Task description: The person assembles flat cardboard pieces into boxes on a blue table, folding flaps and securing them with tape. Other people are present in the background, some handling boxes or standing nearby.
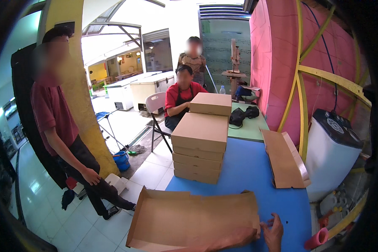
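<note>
A large brown cardboard box [189, 218], unfolded into a shallow open tray, lies at the near edge of the blue table. Its near flap looks bent and reddish-brown. Beside its right end is my right hand [273, 232], coming up from the lower edge with fingers bent and apart. The thumb side reaches the box's right edge; whether it touches is hard to tell. My left hand does not show. Farther back stands a stack of closed cardboard boxes [199, 132], with another closed box [211, 103] behind it.
On the blue table's [248, 168] right lies a flat cardboard piece [283, 159]. A white washing machine [332, 151] stands beyond it. One person in red [181, 101] sits behind the boxes, another stands behind. A person [67, 134] stands at left. Black bags [242, 115] lie farther back.
</note>
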Available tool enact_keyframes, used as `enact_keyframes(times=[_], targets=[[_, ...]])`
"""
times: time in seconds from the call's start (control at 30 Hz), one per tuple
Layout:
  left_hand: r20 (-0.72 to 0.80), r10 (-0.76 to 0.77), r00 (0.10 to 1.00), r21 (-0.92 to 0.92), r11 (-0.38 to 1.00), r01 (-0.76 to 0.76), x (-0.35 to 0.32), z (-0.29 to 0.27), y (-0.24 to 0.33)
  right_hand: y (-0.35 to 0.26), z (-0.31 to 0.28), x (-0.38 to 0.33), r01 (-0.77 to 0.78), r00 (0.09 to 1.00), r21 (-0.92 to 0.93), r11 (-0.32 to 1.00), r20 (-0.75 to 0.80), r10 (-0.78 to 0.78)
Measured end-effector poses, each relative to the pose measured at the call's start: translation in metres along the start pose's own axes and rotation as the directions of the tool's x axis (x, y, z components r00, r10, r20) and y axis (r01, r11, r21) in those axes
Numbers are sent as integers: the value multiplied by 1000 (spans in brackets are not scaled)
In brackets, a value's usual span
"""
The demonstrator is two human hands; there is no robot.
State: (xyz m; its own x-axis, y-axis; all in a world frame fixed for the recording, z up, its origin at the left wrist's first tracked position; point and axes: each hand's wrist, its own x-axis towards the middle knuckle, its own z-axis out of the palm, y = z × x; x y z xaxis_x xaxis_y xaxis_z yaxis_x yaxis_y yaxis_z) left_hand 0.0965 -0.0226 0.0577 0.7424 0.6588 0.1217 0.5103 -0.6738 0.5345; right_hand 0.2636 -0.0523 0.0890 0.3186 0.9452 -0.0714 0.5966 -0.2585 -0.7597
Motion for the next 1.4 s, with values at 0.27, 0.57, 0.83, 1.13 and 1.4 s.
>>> enact_keyframes(times=[0.27, 0.57, 0.83, 1.13, 1.4], targets=[[40, 92, 995, 13, 996, -93, -52, 60, 59, -6, 43, 64, 628, 722, -598, 498, 209, -659], [85, 127, 988, 59, 989, -132, -52, 96, 64, -35, 46, 45, 834, 505, -175, 523, -140, -852], [98, 22, 995, 435, 898, -63, -55, 48, 72, 37, -5, 34, 510, 686, 119, 852, -654, -320], [270, -54, 961, 568, 815, -114, -51, -20, 30, 66, -25, -4, 187, 921, -115, 976, -325, -215], [-117, 97, 988, 179, 981, -75, -40, 39, 60, 40, 5, -16, 117, 988, 38, 992, -106, -113]])
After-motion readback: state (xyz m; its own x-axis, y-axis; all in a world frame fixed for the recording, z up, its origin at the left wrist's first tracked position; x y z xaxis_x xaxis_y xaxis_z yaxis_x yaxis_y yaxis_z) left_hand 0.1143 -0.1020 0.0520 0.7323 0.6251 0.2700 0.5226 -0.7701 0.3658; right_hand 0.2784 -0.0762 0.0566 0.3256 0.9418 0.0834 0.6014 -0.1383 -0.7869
